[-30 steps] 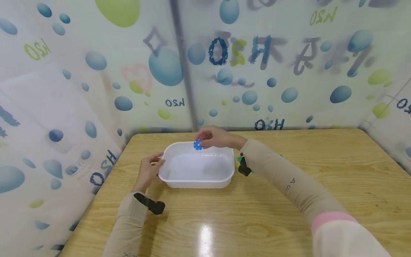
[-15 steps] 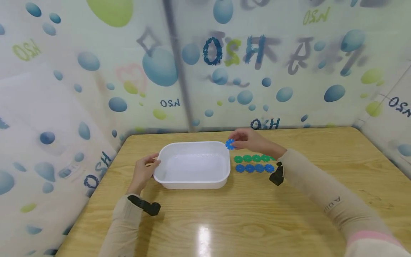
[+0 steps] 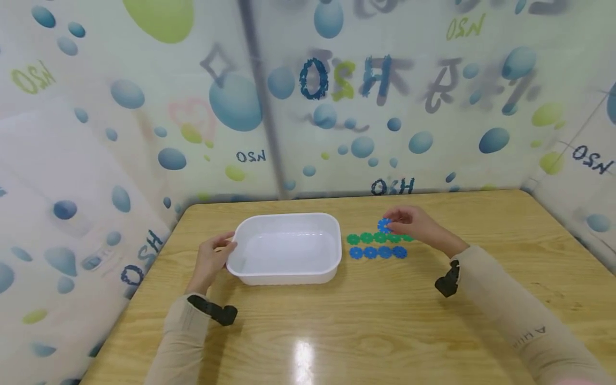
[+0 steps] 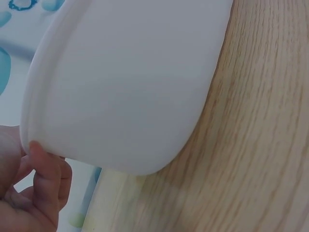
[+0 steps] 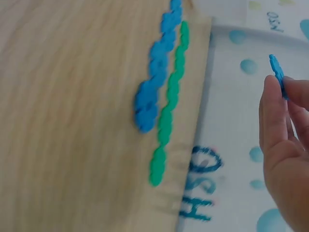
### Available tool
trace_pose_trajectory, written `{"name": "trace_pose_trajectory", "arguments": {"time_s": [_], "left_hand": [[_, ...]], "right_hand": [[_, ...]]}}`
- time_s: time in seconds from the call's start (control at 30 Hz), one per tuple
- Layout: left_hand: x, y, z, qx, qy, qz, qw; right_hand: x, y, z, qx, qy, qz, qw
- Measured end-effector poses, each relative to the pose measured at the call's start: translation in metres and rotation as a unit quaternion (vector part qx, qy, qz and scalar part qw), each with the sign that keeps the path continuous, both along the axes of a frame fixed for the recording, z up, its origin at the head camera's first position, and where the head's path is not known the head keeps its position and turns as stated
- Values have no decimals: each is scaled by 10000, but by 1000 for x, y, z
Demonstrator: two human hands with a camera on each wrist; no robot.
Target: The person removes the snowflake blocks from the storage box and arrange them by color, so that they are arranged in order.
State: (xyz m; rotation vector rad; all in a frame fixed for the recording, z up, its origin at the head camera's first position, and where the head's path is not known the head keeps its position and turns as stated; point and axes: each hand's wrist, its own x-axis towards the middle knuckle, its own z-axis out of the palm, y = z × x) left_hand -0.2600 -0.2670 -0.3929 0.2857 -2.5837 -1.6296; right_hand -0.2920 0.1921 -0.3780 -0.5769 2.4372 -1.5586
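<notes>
My left hand (image 3: pixel 210 260) grips the left rim of a white plastic basin (image 3: pixel 287 279), whose inside shows no objects. In the left wrist view, the fingers (image 4: pixel 47 176) bend against the basin's edge. Between thumb and fingers of my right hand (image 3: pixel 417 224) is a blue notched disc (image 3: pixel 384 225), like a snowflake building piece. The right wrist view shows this disc (image 5: pixel 276 70) edge-on, raised off the table. A row of green notched discs (image 3: pixel 367 238) lies just below it in the head view, its right end partly covered by the hand.
Nearer to me runs a row of blue notched discs (image 3: pixel 370 252), parallel to the green one and right of the basin. Both rows lie on a wooden table (image 3: pixel 366 321). A patterned wall covering (image 3: pixel 298 133) stands behind the table's back edge.
My right hand has moved right from over the basin to above the disc rows, still pinching the blue disc. Both rows have come into view. My left hand keeps its hold on the rim.
</notes>
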Motion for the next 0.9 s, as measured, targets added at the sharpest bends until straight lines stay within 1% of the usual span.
{"name": "trace_pose_trajectory", "arguments": {"time_s": [0.1,0.23,0.4,0.53,0.73,0.9], "left_hand": [[0,-1,-1,-38,19,-17,10000],[1,-1,0,-69,-18,-31,10000],[2,1,1,-59,-45,-28,10000],[1,1,2,-14,-39,-12,10000],[1,0,2,53,-112,-20,9999],[0,0,1,26,-133,-20,9999]], "right_hand": [[4,16,-10,180,7,-181,9997],[9,32,-20,193,-165,-375,9990],[12,45,-31,325,-429,-626,9966],[11,51,-38,440,-554,-731,9948],[12,57,-39,571,-658,-630,9942],[12,58,-37,830,-667,-489,9931]]}}
